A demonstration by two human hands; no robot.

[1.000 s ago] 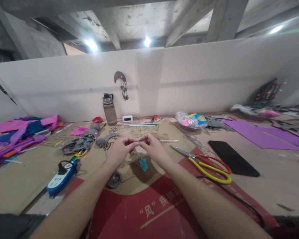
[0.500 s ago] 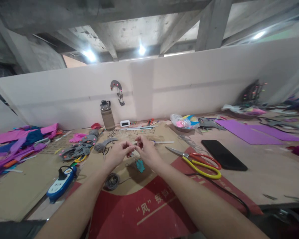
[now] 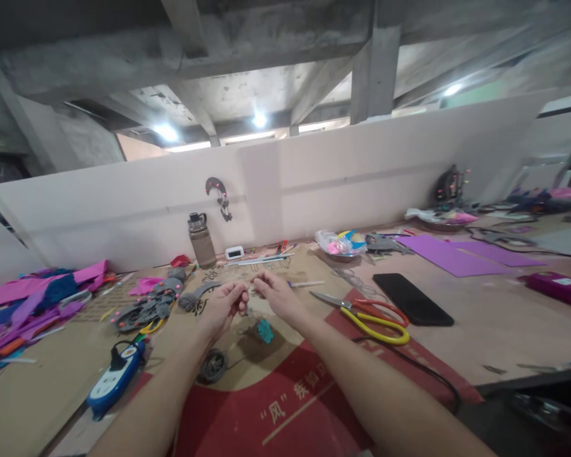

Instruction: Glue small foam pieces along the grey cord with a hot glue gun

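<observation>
My left hand [image 3: 226,308] and my right hand [image 3: 276,295] are raised close together over the cardboard, a small gap between their fingertips. Both are closed in a pinch, seemingly on a thin grey cord, though the strand is hard to see there. Below them hangs a small teal scalloped piece [image 3: 265,331], casting a shadow on the board. A roll of grey cord [image 3: 214,365] lies by my left forearm, its loose end running towards the teal piece. Beside my right forearm rest scissors [image 3: 378,317] with red and yellow handles.
A phone [image 3: 412,298] and purple sheets [image 3: 452,255] lie to the right. At the back stand a bottle [image 3: 202,241] and a small white clock [image 3: 234,252]. Grey felt pieces [image 3: 152,304], a power strip [image 3: 117,381] and colourful scraps [image 3: 42,292] are on the left.
My hands have drawn slightly apart at the fingertips, and the teal piece still hangs below them. The view has tilted up and turned a little to the right.
</observation>
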